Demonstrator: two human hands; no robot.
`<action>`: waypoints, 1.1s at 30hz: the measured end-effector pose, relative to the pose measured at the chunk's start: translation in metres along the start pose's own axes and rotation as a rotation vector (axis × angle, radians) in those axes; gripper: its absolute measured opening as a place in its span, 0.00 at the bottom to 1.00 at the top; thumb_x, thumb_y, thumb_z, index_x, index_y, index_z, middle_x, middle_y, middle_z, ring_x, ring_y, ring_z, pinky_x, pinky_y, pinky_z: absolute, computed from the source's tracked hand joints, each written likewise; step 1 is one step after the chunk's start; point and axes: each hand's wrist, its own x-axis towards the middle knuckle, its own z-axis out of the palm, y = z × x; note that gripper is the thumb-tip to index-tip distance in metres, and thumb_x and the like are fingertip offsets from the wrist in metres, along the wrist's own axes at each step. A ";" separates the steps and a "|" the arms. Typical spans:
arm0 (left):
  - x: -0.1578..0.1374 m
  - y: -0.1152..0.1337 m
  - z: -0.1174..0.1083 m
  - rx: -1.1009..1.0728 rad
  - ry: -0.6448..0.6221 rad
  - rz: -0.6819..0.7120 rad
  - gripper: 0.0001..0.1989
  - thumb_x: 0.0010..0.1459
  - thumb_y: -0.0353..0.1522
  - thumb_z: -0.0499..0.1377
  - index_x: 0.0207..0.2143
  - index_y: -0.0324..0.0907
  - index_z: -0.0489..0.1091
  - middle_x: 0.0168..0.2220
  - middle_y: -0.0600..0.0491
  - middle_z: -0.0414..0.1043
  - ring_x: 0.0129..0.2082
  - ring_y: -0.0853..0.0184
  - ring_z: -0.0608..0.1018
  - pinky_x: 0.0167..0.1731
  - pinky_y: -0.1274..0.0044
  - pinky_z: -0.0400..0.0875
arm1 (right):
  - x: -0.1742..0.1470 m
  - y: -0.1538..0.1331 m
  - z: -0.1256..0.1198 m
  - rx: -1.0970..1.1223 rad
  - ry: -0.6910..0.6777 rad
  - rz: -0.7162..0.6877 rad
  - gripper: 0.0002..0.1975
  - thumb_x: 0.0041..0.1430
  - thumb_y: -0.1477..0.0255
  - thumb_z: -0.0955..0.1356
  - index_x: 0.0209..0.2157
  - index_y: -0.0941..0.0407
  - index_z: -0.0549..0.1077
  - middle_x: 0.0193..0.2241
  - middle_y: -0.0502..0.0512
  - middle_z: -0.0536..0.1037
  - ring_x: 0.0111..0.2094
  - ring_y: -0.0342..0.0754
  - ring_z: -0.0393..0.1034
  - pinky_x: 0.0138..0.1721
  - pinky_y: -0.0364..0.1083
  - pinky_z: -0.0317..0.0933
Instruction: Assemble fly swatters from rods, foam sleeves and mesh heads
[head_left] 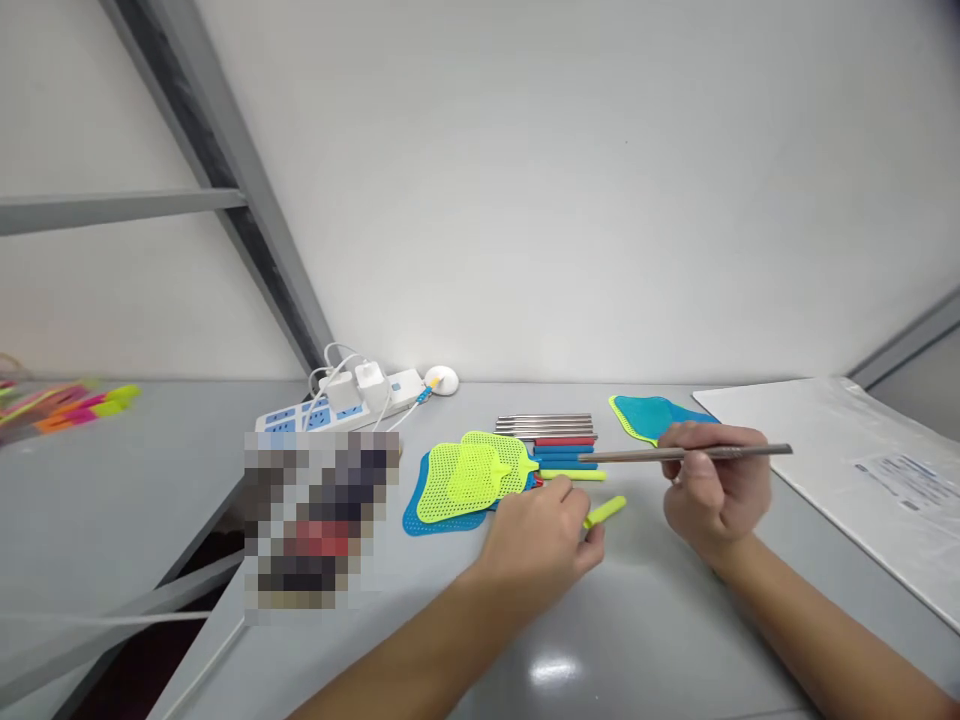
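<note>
- Several bright strips (82, 408), pink, orange and yellow, lie blurred on a grey surface (97, 500) beyond the desk's left edge.
- At the far left corner of the desk (637, 630), a power strip (409, 386) carries white plugs (370, 382) and cords; just beside its right end, near the far edge, sits a white disc (443, 380).
- Nearer along the left edge, a pixelated patch (322, 520) hides whatever is there.
- Right of that patch, green mesh heads (457, 485) overlap, with a blue mesh head (420, 518) showing from underneath.
- Metal rods (544, 424) lie side by side between these heads and the far edge, parallel to that edge.
- On the near side of the rods, a red tube (562, 441), two blue tubes (551, 457) and a long green tube (574, 475) lie in a row.
- The left hand (536, 530) is just beside the green heads, low over the desk, its fingers curled. A short green tube (606, 511) slants from thumb and forefinger toward the far right; I cannot tell whether they pinch it.
- A second blue head (643, 412) lies over green mesh near the far edge, partly behind the right hand.
- The right hand (720, 490) is clamped around a long rod (765, 450), held nearly level above the desk; its left tip overlaps the blue tubes in view, contact unclear.
- Along the right edge lies a white packet (802, 430); its label (911, 480) is too small to read.
</note>
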 end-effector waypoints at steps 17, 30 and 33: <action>-0.002 0.004 0.003 -0.531 0.341 -0.024 0.06 0.66 0.32 0.55 0.45 0.44 0.66 0.33 0.55 0.73 0.31 0.70 0.74 0.31 0.78 0.69 | 0.006 -0.027 -0.013 0.283 0.218 0.185 0.02 0.57 0.68 0.62 0.31 0.49 0.61 0.15 0.41 0.58 0.14 0.43 0.51 0.17 0.44 0.53; 0.000 -0.006 0.001 -0.470 0.265 0.119 0.04 0.66 0.31 0.55 0.40 0.41 0.69 0.32 0.52 0.72 0.32 0.68 0.73 0.30 0.78 0.67 | 0.002 -0.015 -0.005 0.385 0.085 0.538 0.03 0.65 0.69 0.60 0.35 0.50 0.62 0.19 0.42 0.63 0.17 0.41 0.54 0.20 0.42 0.59; -0.001 -0.005 0.000 -0.455 0.288 0.111 0.05 0.66 0.31 0.54 0.39 0.41 0.69 0.31 0.53 0.71 0.31 0.68 0.72 0.28 0.78 0.66 | 0.001 -0.014 -0.004 0.397 0.051 0.580 0.05 0.67 0.68 0.60 0.35 0.50 0.62 0.19 0.41 0.63 0.16 0.40 0.54 0.19 0.42 0.59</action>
